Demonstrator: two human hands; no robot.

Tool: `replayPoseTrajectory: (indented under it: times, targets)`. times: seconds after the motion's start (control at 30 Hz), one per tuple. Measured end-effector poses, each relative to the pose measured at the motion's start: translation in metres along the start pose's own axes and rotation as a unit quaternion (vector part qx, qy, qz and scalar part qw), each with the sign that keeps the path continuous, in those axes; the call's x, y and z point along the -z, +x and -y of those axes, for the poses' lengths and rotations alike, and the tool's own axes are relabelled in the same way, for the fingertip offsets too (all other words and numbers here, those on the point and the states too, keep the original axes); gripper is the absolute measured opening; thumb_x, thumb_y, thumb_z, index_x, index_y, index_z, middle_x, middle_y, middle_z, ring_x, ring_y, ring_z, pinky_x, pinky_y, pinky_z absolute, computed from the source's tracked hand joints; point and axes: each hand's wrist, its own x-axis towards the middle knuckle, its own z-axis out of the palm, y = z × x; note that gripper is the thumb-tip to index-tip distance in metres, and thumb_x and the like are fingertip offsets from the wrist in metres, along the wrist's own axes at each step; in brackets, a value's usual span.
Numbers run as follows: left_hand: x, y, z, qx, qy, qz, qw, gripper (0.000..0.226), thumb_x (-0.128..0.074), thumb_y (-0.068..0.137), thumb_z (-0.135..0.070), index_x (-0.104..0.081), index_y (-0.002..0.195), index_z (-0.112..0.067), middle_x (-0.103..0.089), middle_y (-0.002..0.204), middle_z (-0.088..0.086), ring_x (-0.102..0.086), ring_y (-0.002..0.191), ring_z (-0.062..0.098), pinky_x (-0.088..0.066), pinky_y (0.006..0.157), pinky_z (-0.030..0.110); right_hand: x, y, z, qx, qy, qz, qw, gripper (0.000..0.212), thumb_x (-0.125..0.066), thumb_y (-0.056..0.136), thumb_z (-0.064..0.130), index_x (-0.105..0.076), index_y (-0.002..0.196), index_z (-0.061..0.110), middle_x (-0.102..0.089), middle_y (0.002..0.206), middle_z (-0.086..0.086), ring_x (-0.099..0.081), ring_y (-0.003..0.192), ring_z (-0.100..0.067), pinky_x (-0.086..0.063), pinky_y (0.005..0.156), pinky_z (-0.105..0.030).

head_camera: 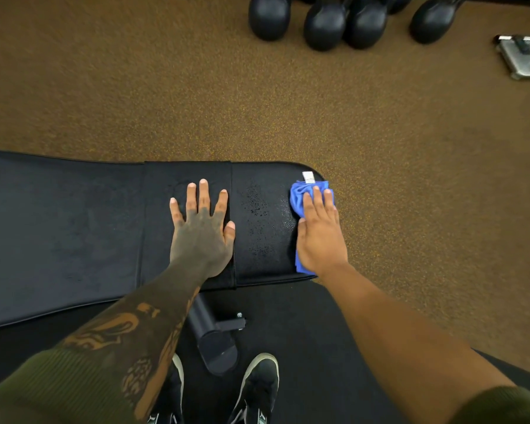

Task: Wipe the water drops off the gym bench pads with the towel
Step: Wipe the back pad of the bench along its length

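A black padded gym bench (74,234) runs across the view from left to right. Its right-hand seat pad (262,179) carries a patch of water drops (257,209) near the middle. My right hand (320,234) lies flat on a blue towel (299,194) at the pad's right end, pressing it down; a white tag sticks out at the towel's far edge. My left hand (202,231) rests flat with fingers spread on the middle pad, just left of the drops, holding nothing.
Several black kettlebells (328,22) stand on the brown speckled floor at the back. A grey metal plate (523,56) lies at the far right. Under the bench sit a black frame tube (214,341) and my two shoes (257,390).
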Motion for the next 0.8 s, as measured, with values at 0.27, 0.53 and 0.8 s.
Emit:
replayPoseTrajectory:
  times: [0.27,0.53,0.8]
  targets:
    - [0.003,0.000,0.001,-0.016,0.002,0.008,1.000,0.061,-0.021,0.099,-0.044,-0.005,0.154,-0.022,0.004,0.163,0.015,0.008,0.149,0.032,-0.002,0.118,0.061,0.010,0.067,0.023,-0.014,-0.034,0.011,0.999,0.057,-0.029,0.100,0.017,-0.012,0.153,0.006,-0.002,0.163,-0.010,0.008,0.149,-0.029,0.000,0.121,-0.042]
    - [0.002,0.001,0.000,-0.015,-0.004,0.006,1.000,0.062,-0.023,0.098,-0.043,-0.009,0.154,-0.020,0.004,0.163,0.014,0.008,0.150,0.031,0.000,0.118,0.060,-0.008,0.047,0.070,0.104,-0.073,0.034,0.991,0.057,-0.029,0.100,0.021,-0.011,0.153,0.009,-0.001,0.163,-0.008,0.010,0.149,-0.027,0.000,0.121,-0.044]
    - [0.004,-0.001,0.001,-0.018,-0.018,0.002,1.000,0.061,-0.024,0.099,-0.042,-0.010,0.154,-0.019,0.003,0.162,0.016,0.007,0.149,0.032,0.000,0.118,0.060,-0.004,-0.005,0.023,0.073,-0.061,0.031,0.995,0.060,-0.029,0.095,0.037,-0.018,0.153,0.027,0.000,0.163,-0.001,0.012,0.149,-0.023,0.002,0.120,-0.046]
